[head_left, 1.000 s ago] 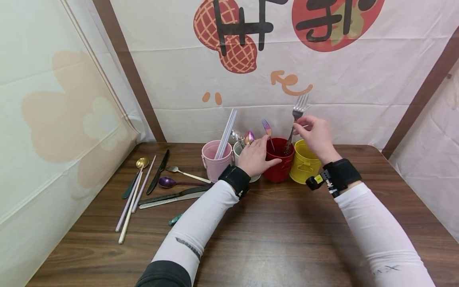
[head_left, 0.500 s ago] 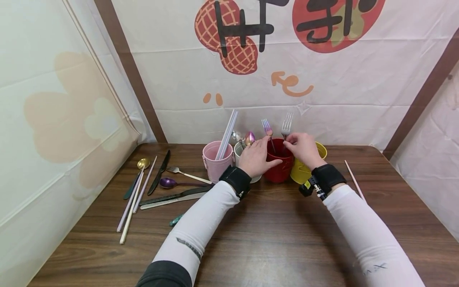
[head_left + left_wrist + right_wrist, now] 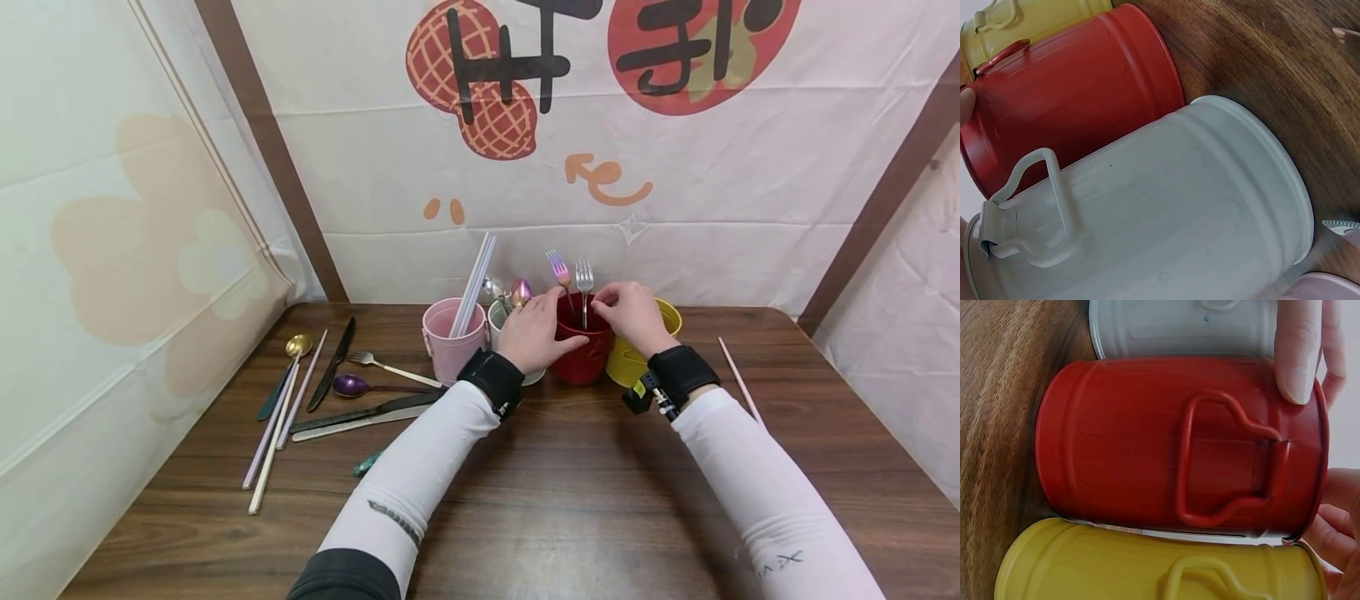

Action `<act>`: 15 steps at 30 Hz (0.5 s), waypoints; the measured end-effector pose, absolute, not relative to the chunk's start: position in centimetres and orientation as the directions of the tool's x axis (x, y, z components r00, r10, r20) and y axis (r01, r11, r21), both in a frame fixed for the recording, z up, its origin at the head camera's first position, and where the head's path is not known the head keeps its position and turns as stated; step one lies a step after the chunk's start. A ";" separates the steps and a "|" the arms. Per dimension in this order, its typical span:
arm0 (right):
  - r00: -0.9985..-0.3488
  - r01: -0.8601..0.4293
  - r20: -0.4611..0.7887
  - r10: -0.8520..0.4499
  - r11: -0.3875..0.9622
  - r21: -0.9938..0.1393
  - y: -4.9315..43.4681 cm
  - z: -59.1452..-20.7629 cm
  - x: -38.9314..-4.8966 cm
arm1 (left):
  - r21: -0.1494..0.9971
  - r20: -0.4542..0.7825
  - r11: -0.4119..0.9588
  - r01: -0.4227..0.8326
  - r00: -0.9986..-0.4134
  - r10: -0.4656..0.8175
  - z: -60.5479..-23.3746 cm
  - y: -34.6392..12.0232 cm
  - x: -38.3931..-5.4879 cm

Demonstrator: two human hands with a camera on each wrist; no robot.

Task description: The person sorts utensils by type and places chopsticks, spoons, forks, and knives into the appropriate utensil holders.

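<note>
Forks [image 3: 584, 286] stand in red bucket [image 3: 1116, 450]; our left hand [image 3: 529, 335] spreads wide, thumb touching its wall; our right hand [image 3: 636, 317] curls loosely by the rim.

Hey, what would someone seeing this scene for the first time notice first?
Probably the bright red bucket near the back of the table, between the white bucket and yellow bucket, with two forks standing in it. Next, the left hand and right hand at either side of its rim. Then, above, the red peanut drawing on the backdrop.
</note>
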State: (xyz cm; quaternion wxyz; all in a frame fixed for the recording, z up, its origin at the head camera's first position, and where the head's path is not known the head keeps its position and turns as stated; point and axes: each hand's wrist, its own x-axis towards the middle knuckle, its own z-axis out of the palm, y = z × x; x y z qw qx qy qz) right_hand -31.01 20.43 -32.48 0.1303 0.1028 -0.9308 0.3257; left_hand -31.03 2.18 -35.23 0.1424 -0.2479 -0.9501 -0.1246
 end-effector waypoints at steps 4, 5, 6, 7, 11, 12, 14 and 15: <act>-0.950 -0.268 0.296 -0.104 0.759 -0.593 20.5 -32.4 -31.0 | 0.172 0.329 0.845 0.506 -0.838 0.435 -35.3 2.1 -31.0; -0.950 -0.270 0.295 -0.107 0.756 -0.596 20.6 -32.2 -30.9 | 0.175 0.328 0.845 0.505 -0.839 0.434 -35.3 2.1 -31.0; -0.949 -0.274 0.294 -0.111 0.751 -0.600 20.7 -32.1 -30.8 | 0.177 0.330 0.845 0.504 -0.839 0.432 -35.3 2.1 -31.0; -0.947 -0.281 0.299 -0.115 0.748 -0.601 20.8 -32.0 -30.8 | 0.177 0.332 0.845 0.504 -0.839 0.431 -35.4 2.1 -31.1; -0.931 -0.320 0.338 -0.136 0.751 -0.578 21.6 -31.2 -30.3 | 0.175 0.337 0.846 0.504 -0.838 0.429 -35.5 2.2 -31.3; -0.927 -0.327 0.350 -0.138 0.754 -0.570 21.9 -31.0 -30.1 | 0.174 0.338 0.845 0.505 -0.837 0.431 -35.6 2.2 -31.3; -0.916 -0.339 0.375 -0.139 0.767 -0.545 22.6 -30.5 -29.7 | 0.173 0.338 0.843 0.508 -0.835 0.434 -35.6 2.2 -31.4; -0.912 -0.344 0.385 -0.139 0.771 -0.535 23.0 -30.3 -29.5 | 0.173 0.338 0.843 0.509 -0.835 0.435 -35.5 2.2 -31.3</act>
